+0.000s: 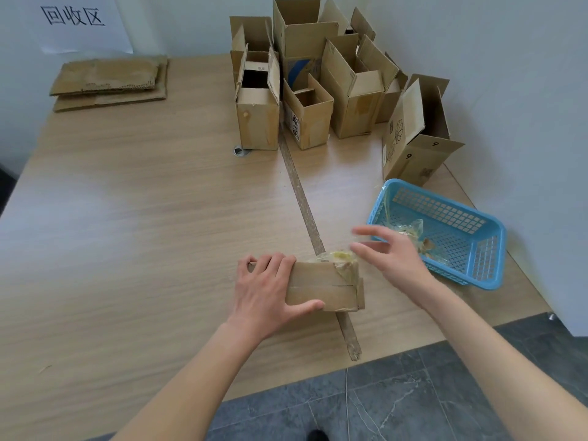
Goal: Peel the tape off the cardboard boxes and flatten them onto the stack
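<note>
Clearly, wall sign (73,16) reads "回收区".

Brown cardboard boxes (318,90), blue perforated basket (445,227), wood-grain table (143,218)
</note>
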Tool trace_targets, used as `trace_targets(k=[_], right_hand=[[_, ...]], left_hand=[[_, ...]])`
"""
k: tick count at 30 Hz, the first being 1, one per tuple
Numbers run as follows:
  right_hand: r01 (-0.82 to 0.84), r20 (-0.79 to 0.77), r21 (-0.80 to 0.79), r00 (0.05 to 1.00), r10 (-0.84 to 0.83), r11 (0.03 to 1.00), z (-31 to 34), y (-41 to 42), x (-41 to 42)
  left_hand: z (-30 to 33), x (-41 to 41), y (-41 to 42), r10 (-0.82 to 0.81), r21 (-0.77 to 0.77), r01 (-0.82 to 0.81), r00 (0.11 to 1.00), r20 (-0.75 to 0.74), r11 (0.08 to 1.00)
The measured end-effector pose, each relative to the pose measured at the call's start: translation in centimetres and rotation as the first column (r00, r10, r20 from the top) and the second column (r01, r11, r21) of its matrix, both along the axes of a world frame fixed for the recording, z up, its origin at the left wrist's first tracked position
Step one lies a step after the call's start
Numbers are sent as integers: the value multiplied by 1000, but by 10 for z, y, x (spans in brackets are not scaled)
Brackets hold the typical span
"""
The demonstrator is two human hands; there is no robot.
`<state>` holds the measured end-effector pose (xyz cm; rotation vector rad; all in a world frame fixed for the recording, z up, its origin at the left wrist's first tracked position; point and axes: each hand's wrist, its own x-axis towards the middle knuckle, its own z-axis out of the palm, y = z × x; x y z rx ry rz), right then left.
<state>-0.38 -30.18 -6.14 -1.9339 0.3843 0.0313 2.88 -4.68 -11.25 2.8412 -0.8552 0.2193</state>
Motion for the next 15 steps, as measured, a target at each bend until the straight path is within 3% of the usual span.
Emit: trace_targets(k=[2,4,6,9,15], right_hand=[[-149,-57,-280,989,139,948,1,16,6],[-216,-214,-410,967,136,886,4,38,14],[-223,-356,-394,931,75,892,7,51,26],[-84,-457,-181,889,-8,980,6,60,37],[102,-256,-338,947,-196,936,-16,72,33]], left_hand=[[-1,1,-1,0,-4,0,1000,1,1000],[-1,1,-2,-1,0,1,1000,4,1000],[-1,1,-1,-4,8,4,1000,10,1000],[-1,0,0,-10,13,9,1000,16,1000],[-1,3,-2,-3,4,3,1000,4,1000]])
